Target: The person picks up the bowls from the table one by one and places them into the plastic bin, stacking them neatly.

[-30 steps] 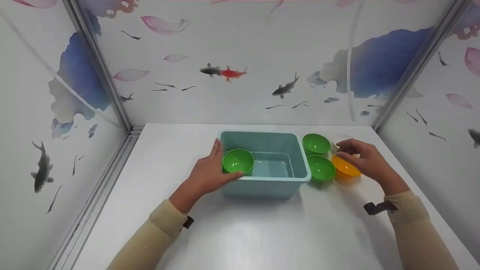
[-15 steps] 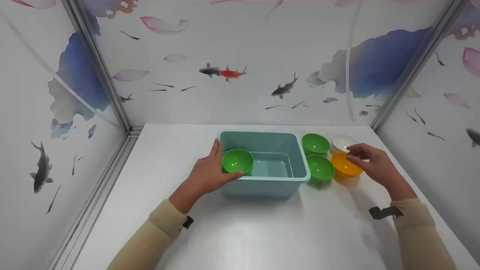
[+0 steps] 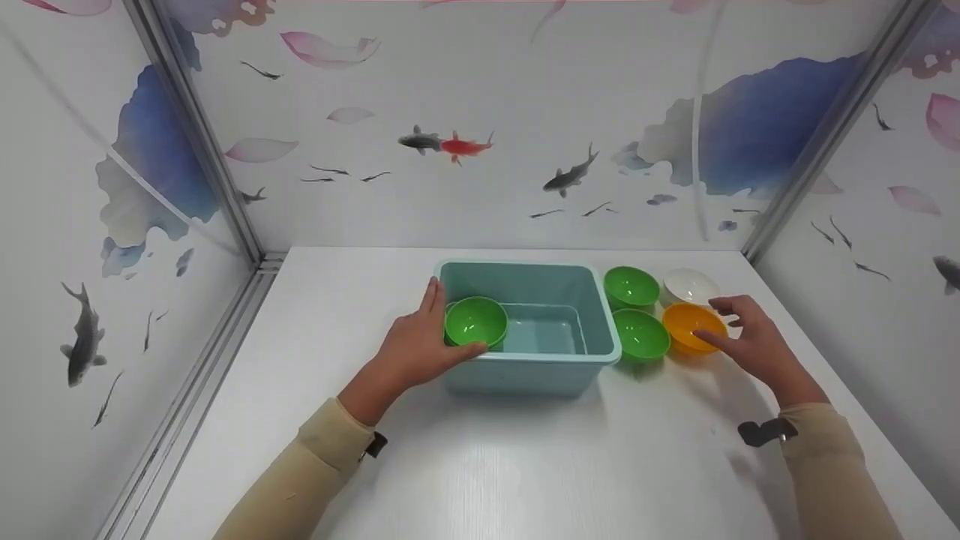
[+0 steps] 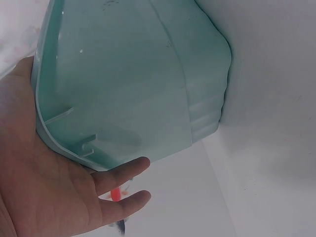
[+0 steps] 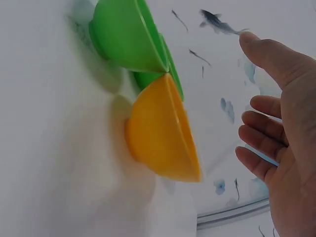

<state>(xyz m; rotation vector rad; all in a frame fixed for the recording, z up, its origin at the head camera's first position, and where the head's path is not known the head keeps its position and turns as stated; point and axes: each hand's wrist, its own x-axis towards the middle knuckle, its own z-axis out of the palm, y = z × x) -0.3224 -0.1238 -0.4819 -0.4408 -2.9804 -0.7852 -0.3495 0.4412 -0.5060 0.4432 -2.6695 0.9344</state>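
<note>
My left hand (image 3: 416, 349) rests on the left end of a light teal plastic bin (image 3: 551, 358), its thumb lying over the front rim. In the left wrist view its fingers (image 4: 123, 175) are straight against the bin's outside. A green bowl (image 3: 477, 322) sits inside the bin at the left. My right hand (image 3: 757, 349) hovers at the right side of an orange bowl (image 3: 686, 326), thumb and fingers spread with nothing between them. The right wrist view shows this orange bowl (image 5: 160, 133) upright, with the hand apart from its rim.
Two green bowls (image 3: 641, 336) stand one behind the other, close to the bin's right wall. Behind the orange bowl is a white bowl (image 3: 688, 285). Printed wall panels (image 3: 480, 202) enclose the white table (image 3: 480, 465) at the back and sides.
My right hand has drawn back from over the white and orange bowls to the orange bowl's right side, its fingers spreading wider. The left hand, bin and bowls stay in place.
</note>
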